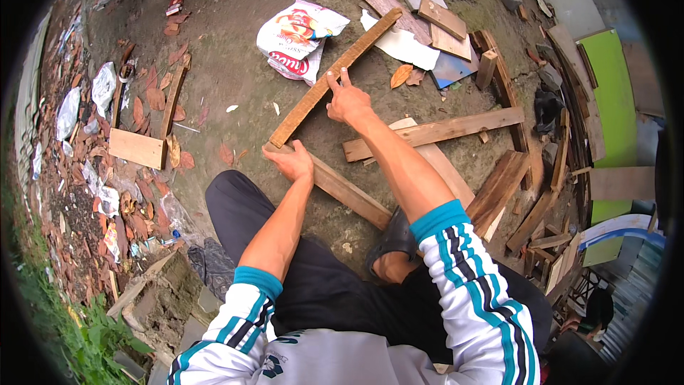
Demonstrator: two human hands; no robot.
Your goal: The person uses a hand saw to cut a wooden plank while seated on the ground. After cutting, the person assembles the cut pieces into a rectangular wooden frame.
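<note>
A long narrow wooden strip [370, 37] slants away from me to the right. Its near end meets a second wooden strip [348, 190] at an angle, and that one runs back toward my shoe. My left hand [292, 164] is closed around the corner where the two ends meet; part of its grip is hidden. On the middle of the long strip, my right hand [349, 103] lays two outstretched, spread fingers, with its other fingers partly curled and not wrapped round the wood. Whether the strips are fastened together, I cannot tell.
A crumpled white-and-red plastic sack [293, 39] lies beyond the long strip. Boards [442, 18] are piled at the far right, and a loose plank [434, 133] lies beside my right forearm. At left, a U-shaped wooden piece [137, 148] sits near dry leaves and litter. A broken block [160, 299] stands lower left.
</note>
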